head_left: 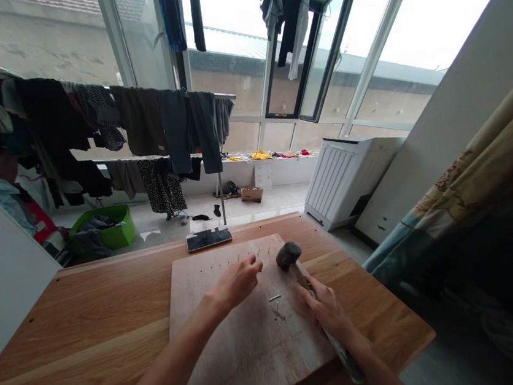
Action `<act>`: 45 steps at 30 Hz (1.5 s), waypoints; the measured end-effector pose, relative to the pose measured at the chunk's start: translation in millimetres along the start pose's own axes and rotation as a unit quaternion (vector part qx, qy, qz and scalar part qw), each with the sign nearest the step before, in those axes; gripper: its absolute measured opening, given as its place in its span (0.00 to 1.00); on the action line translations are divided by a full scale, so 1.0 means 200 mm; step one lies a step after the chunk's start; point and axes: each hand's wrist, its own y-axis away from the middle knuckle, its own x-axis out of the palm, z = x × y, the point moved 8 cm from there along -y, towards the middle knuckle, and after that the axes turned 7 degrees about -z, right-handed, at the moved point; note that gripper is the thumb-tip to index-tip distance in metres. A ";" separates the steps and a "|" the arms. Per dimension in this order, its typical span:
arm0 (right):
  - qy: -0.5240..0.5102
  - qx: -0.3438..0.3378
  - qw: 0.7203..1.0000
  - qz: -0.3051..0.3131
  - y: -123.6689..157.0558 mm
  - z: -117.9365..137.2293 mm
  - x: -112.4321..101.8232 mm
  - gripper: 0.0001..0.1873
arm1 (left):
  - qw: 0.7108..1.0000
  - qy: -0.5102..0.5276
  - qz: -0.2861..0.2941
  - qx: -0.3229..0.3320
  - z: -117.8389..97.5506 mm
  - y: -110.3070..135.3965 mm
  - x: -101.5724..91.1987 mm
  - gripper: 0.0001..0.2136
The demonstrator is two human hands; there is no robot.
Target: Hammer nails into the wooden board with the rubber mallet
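Note:
A pale wooden board (238,355) lies on a brown wooden table (82,336). My left hand (241,279) is over the board's far part, fingers pinched together on a small nail at its tip. Several nails stand upright in the board just beyond it. My right hand (328,311) is wrapped around the handle of a hammer (292,261), whose dark head hovers close to the board's far right corner. A few loose nails (276,306) lie on the board between my hands.
A phone (208,239) lies at the table's far edge. Beyond are a drying rack with clothes (160,126), a green basket (107,228), a white cabinet (342,176), and a curtain (492,190) on the right.

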 end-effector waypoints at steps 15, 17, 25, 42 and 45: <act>0.008 0.011 1.000 -0.010 0.00 -0.03 0.01 0.24 | 0.994 -0.052 -0.037 -0.088 0.38 0.10 -0.15 0.13; 0.004 0.007 1.000 -0.013 -0.01 -0.03 0.01 0.23 | 0.993 -0.093 -0.012 -0.074 0.37 0.09 -0.14 0.14; 0.004 0.016 1.000 -0.017 0.00 -0.04 0.01 0.25 | 0.997 -0.063 -0.015 -0.041 0.34 0.08 -0.15 0.14; -0.031 -0.053 0.998 0.026 0.00 0.22 0.13 0.18 | 0.910 0.311 -0.202 -0.184 0.61 0.14 0.00 0.11; 0.011 -0.095 0.994 0.045 0.00 0.39 0.21 0.18 | 0.909 0.315 -0.198 -0.187 0.61 0.14 0.00 0.11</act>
